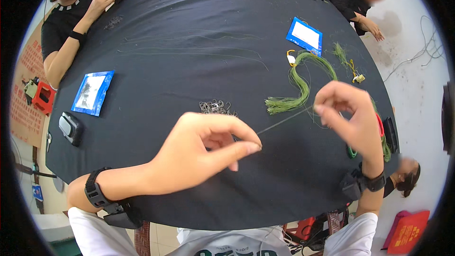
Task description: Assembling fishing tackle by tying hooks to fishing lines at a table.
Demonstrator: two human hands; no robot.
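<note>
A thin dark line (286, 120) runs taut between my two hands above the black tablecloth. My left hand (201, 149) pinches one end of it between thumb and forefinger; whether a hook is in that pinch is hidden. Up and to the right, my right hand (350, 114) grips the other end with thumb and fingertips. Just beyond my left hand lies a pile of small metal hooks (215, 107). A bundle of green fishing line (301, 87), held by a yellow tie with a white tag, curves across the cloth beside my right hand.
Blue-edged packets lie at the left (94, 92) and far right (305, 37). A black-and-grey device (70, 128) sits near the left edge. Loose strands (199, 52) stretch across the middle. One person (66, 42) works at the far left; others are at the right.
</note>
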